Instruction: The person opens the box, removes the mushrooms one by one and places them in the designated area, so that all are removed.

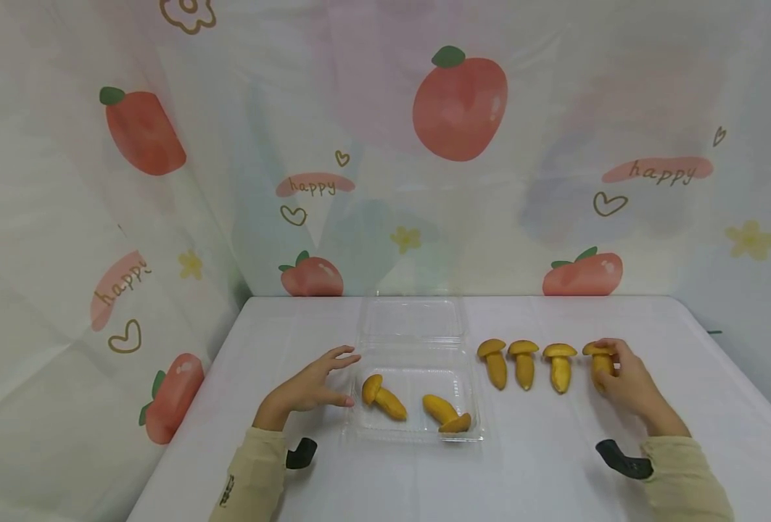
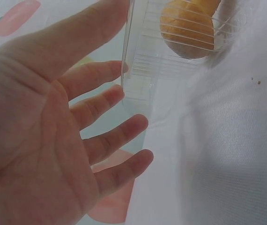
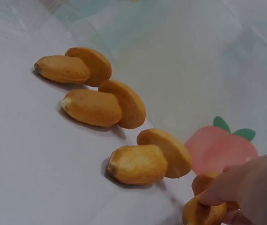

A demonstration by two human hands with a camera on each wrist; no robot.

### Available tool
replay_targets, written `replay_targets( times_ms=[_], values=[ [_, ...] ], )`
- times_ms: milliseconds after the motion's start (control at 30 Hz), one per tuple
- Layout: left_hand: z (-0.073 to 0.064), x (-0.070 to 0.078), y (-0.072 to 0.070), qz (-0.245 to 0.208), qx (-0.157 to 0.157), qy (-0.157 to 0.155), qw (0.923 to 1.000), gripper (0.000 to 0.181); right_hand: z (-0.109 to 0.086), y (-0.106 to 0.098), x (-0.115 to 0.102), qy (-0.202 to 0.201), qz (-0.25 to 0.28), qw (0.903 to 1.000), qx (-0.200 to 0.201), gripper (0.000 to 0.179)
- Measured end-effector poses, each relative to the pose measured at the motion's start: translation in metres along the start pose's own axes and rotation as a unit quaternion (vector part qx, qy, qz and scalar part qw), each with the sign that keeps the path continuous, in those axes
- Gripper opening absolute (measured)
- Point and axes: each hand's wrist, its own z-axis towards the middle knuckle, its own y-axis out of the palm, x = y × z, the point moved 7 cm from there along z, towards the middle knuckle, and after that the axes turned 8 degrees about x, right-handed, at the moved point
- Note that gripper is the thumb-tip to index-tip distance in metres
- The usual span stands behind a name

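My right hand (image 1: 633, 380) grips a yellow-brown mushroom (image 1: 599, 366) at the right end of a row, thumb and fingers around its stem in the right wrist view. Left of it lie several more mushrooms, caps toward the back, among them one with a bright yellow stem (image 3: 138, 164). My left hand (image 1: 310, 384), fingers spread, is at the left side of a clear plastic box (image 1: 411, 436); its fingertips reach the rim in the left wrist view. Two mushrooms lie inside the box, one at the left (image 1: 385, 399) and one at the right (image 1: 447, 415).
The box's clear lid (image 1: 413, 319) is folded back toward the rear of the white-covered table (image 1: 529, 464). A printed cloth (image 1: 372, 109) with fruit and "happy" lettering hangs behind and at the left. Dark curved pieces (image 1: 623, 460) stick out from both sleeves.
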Motion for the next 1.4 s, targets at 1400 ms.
replay_targets(
  times_ms=[1400],
  values=[
    [0.000, 0.001, 0.000, -0.003, -0.001, -0.019, 0.9998, 0.081, -0.002, 0.001, 0.013, 0.059, -0.015, 0.9958, -0.069, 0.078]
  ],
)
